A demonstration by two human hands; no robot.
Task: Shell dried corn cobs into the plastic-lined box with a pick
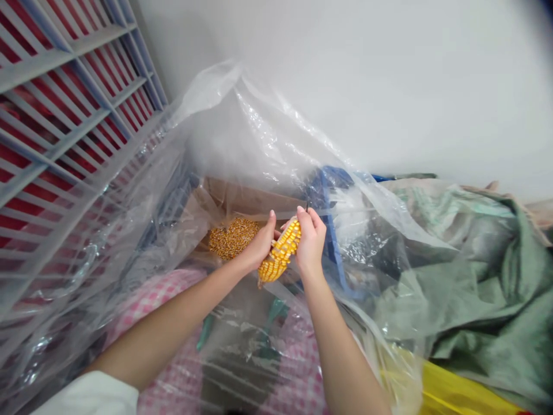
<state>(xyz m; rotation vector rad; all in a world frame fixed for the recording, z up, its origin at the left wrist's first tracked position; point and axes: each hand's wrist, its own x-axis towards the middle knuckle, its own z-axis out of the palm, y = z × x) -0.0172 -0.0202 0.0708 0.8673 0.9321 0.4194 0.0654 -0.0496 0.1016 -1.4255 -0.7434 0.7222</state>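
An ear of yellow corn [280,253] is tilted between my two hands, its lower end pointing toward me. My left hand [261,243] grips it from the left, thumb raised, with the other fingers mostly hidden behind it. On its right side, my right hand [310,239] wraps round the upper end with bent fingers. Some kernels are gone from a patch near the middle of the ear. Loose corn kernels [233,237] lie in a pile just beyond my left hand, in a brown cardboard box [259,199].
A clear plastic sheet [254,127] drapes around the box and over my checked pink clothing [173,294]. Slatted crates [56,104] stand at the left. A blue crate [334,242], green cloth [479,294] and a yellow bag [458,392] lie at the right. A white wall [389,75] rises behind.
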